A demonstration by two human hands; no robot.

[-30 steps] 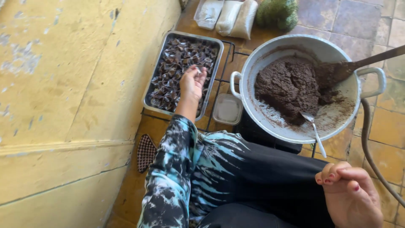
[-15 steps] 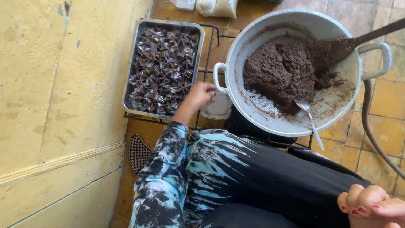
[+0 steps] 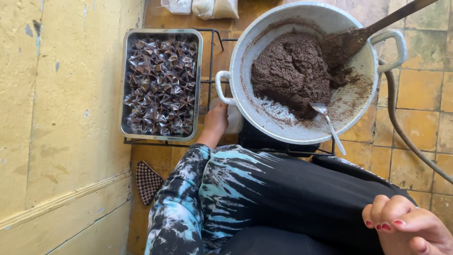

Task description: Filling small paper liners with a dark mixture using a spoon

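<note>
My left hand (image 3: 216, 122) reaches into the small clear tub (image 3: 228, 118), grip seemingly loose, while my right hand (image 3: 409, 227) rests curled, empty.

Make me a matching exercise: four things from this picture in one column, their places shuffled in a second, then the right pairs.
1. spoon
2. wrapped pieces
3. left hand
4. checkered cloth

a. on the floor by the yellow wall
b. in the metal tray
c. leaning in the pot, bowl at the brown paste
d. over the small container beside the pot's handle

Pairs: 1-c, 2-b, 3-d, 4-a
</note>
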